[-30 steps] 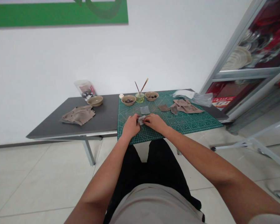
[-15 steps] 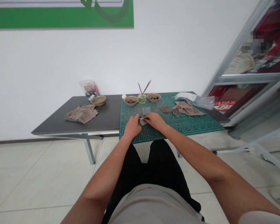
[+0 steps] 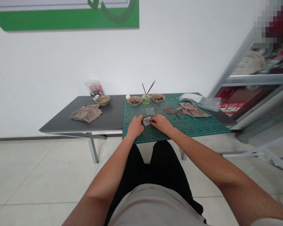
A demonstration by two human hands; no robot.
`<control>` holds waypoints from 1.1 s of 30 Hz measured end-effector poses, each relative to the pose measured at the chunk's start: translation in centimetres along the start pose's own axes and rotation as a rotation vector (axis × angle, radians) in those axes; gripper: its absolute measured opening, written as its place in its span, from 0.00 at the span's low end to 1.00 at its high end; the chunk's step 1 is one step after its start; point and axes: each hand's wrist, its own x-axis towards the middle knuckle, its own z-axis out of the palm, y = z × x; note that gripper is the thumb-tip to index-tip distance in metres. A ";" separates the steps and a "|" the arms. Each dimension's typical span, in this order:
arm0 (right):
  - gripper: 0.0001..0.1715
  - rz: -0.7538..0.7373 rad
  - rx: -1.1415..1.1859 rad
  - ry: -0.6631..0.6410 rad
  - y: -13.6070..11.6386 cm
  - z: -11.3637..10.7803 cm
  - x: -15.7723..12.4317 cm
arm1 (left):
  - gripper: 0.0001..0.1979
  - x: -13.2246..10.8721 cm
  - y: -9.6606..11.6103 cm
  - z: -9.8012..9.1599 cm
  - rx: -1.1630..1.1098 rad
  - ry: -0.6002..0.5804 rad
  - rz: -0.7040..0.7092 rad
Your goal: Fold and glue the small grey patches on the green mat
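Note:
My left hand (image 3: 135,127) and my right hand (image 3: 160,123) meet on a green cutting mat (image 3: 195,125), pinching a small pale folded piece of cloth or paper (image 3: 146,121) between their fingertips. Just beyond them lies a flat grey square of material (image 3: 150,111). Nearest my right hand, a small brown cloth scrap (image 3: 169,110) rests on the mat. A larger crumpled brown cloth (image 3: 191,110) lies to its right.
Two tan bowls of dark pieces (image 3: 135,101) flank a glass jar holding brushes (image 3: 145,99). On the dark table (image 3: 61,124) are another bowl (image 3: 102,100), a brown cloth (image 3: 86,113) and a clear tub (image 3: 94,89). A plastic bag (image 3: 200,102) lies at the mat's far right.
The whole scene has drifted right in the picture as my head turned. Both hands stay together on the small pale piece, with no visible release.

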 end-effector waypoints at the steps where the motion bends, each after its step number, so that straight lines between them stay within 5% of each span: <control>1: 0.12 -0.035 0.006 -0.004 -0.2 0.1 -0.1 | 0.23 0.0 0.0 0.0 0.005 0.002 0.023; 14: 0.08 0.071 0.257 0.089 -0.8 0.9 0.0 | 0.11 0.6 -0.9 0.7 0.141 0.022 0.098; 17: 0.15 0.169 0.477 0.168 -1.3 1.5 0.3 | 0.08 0.8 -1.2 0.6 0.100 0.048 0.095; 22: 0.30 0.087 0.673 0.161 -0.5 2.3 0.3 | 0.03 1.0 -1.6 0.7 -0.028 0.071 0.098; 33: 0.39 0.033 0.137 -0.124 0.1 0.0 1.8 | 0.05 1.5 -2.8 0.2 -0.496 0.303 -0.182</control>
